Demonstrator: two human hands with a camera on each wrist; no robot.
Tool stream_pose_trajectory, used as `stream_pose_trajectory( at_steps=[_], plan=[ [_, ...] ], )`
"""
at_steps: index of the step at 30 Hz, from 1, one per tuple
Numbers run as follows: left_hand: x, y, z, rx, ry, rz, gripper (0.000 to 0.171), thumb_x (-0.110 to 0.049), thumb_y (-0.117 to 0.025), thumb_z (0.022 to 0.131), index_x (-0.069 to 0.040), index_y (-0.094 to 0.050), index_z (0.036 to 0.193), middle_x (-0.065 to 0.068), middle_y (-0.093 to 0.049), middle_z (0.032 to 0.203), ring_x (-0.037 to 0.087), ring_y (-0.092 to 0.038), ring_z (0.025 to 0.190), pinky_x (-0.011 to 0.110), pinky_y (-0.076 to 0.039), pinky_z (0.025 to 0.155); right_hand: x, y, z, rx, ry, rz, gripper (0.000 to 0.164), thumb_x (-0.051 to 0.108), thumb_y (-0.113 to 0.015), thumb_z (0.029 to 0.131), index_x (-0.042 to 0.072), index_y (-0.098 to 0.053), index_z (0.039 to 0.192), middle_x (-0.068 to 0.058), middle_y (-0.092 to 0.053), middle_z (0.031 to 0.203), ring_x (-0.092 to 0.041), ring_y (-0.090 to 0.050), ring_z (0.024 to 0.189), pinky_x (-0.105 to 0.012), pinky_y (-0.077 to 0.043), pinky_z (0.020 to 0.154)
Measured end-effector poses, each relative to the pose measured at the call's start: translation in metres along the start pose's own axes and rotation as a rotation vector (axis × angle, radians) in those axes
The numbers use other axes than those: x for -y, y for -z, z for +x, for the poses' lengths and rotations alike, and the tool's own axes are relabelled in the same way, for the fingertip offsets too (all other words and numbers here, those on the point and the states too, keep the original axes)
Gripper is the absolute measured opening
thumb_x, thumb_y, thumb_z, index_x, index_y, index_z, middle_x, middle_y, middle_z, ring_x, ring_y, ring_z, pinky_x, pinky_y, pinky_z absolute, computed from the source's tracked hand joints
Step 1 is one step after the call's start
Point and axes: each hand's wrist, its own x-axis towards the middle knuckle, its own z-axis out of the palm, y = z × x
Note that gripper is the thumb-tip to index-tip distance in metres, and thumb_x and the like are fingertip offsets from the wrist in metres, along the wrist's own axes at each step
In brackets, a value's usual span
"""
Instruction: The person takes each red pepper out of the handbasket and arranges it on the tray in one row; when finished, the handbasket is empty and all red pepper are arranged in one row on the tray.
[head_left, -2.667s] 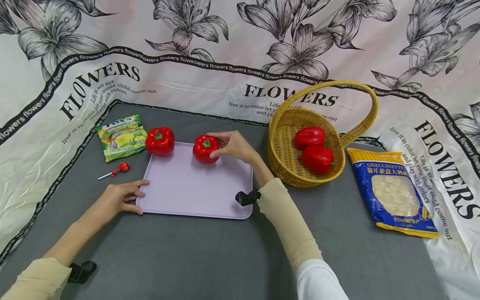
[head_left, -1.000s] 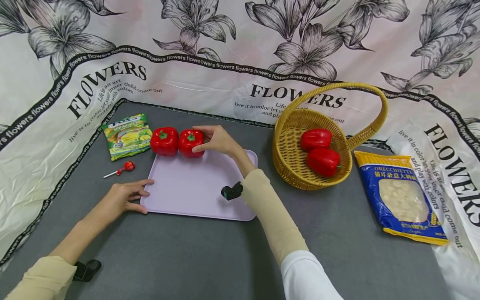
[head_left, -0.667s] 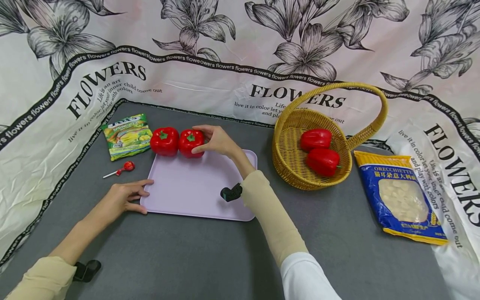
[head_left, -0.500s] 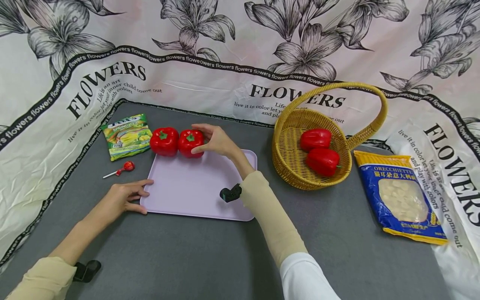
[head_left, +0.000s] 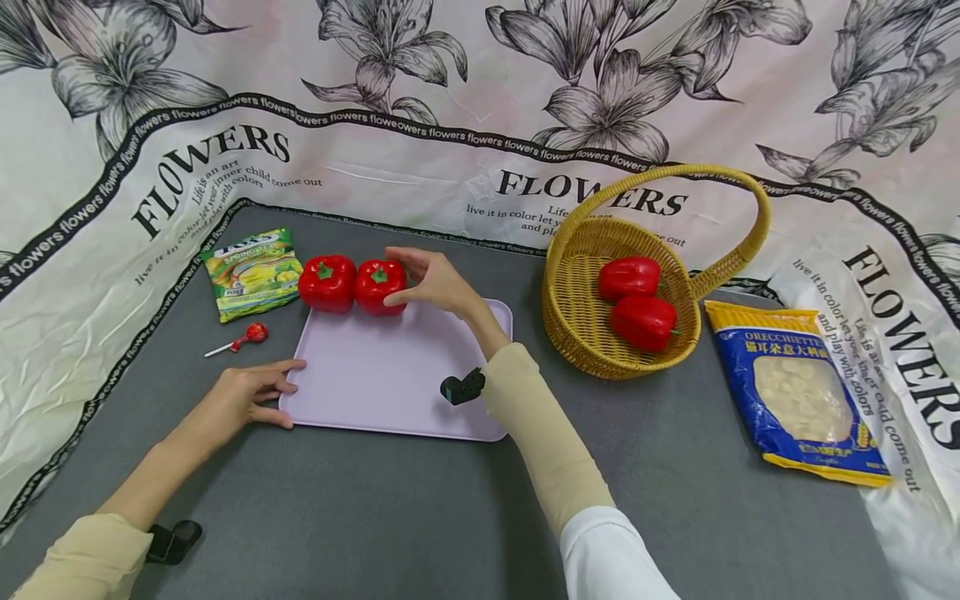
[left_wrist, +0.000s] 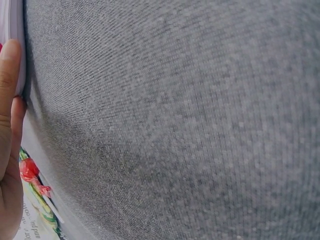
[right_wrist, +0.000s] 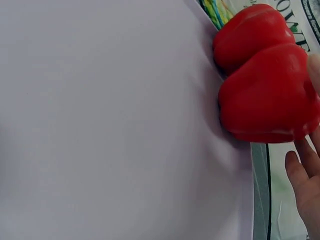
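In the head view, two red bell peppers sit side by side at the back left of a pale purple tray (head_left: 390,375). My right hand (head_left: 438,287) holds the right-hand bell pepper (head_left: 375,287), thumb in front and fingers behind. That pepper touches the left bell pepper (head_left: 327,283); in the right wrist view both overlap the tray's rim (right_wrist: 245,200). My left hand (head_left: 240,400) rests at the tray's left edge, its fingers fairly straight and its thumb near the front corner. One finger (left_wrist: 7,75) lies along the rim in the left wrist view.
A wicker basket (head_left: 570,325) with a tall handle holds two red bell peppers (head_left: 641,321). At far right lies a blue and yellow pasta bag (head_left: 802,396). On the left are a green candy packet (head_left: 255,275) and a red lollipop (head_left: 255,332). A flowered cloth (head_left: 420,183) stands behind.
Since the oldest frame, my right hand has brought its bell pepper left, up against the other one. Over the last second both hands and the peppers have stayed nearly still.
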Motion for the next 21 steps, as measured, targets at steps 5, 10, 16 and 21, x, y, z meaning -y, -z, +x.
stream_pose_trajectory(
  at_steps=[5, 10, 16, 21],
  plan=[
    [0.000, -0.001, 0.001, -0.005, -0.014, 0.001, 0.038, -0.013, -0.089, 0.059, -0.002, -0.073, 0.092, 0.021, -0.063, 0.120, 0.037, -0.062, 0.102, 0.025, -0.053, 0.075, -0.001, 0.010, -0.007, -0.019, 0.014, 0.103, 0.064, -0.002, -0.075, 0.080, 0.002, -0.049, 0.138, -0.017, -0.048, 0.141, -0.022, -0.044, 0.132, -0.035, -0.033, 0.110],
    [-0.001, -0.001, 0.002, -0.006, -0.018, 0.001, 0.038, -0.012, -0.089, 0.059, -0.002, -0.073, 0.092, 0.021, -0.063, 0.120, 0.036, -0.063, 0.102, 0.020, -0.053, 0.075, -0.002, 0.021, -0.017, -0.029, 0.037, 0.221, 0.059, -0.011, -0.069, 0.081, -0.004, -0.048, 0.136, -0.020, -0.050, 0.139, -0.032, -0.042, 0.132, -0.037, -0.040, 0.104],
    [-0.004, -0.001, 0.001, 0.004, 0.000, 0.002, 0.039, -0.013, -0.089, 0.059, -0.002, -0.073, 0.093, 0.022, -0.062, 0.121, 0.036, -0.062, 0.101, 0.032, -0.054, 0.074, -0.001, 0.034, -0.032, -0.027, 0.058, 0.263, 0.056, -0.013, -0.067, 0.083, -0.005, -0.049, 0.135, -0.017, -0.052, 0.138, -0.031, -0.044, 0.130, -0.033, -0.049, 0.094],
    [-0.003, -0.001, 0.000, -0.006, -0.007, 0.007, 0.039, -0.010, -0.089, 0.058, -0.002, -0.073, 0.092, 0.021, -0.063, 0.120, 0.036, -0.063, 0.100, 0.028, -0.054, 0.073, 0.001, 0.046, -0.048, -0.037, 0.066, 0.268, 0.055, -0.013, -0.067, 0.083, -0.005, -0.050, 0.134, -0.021, -0.049, 0.139, -0.026, -0.048, 0.128, -0.035, -0.049, 0.094]
  ],
)
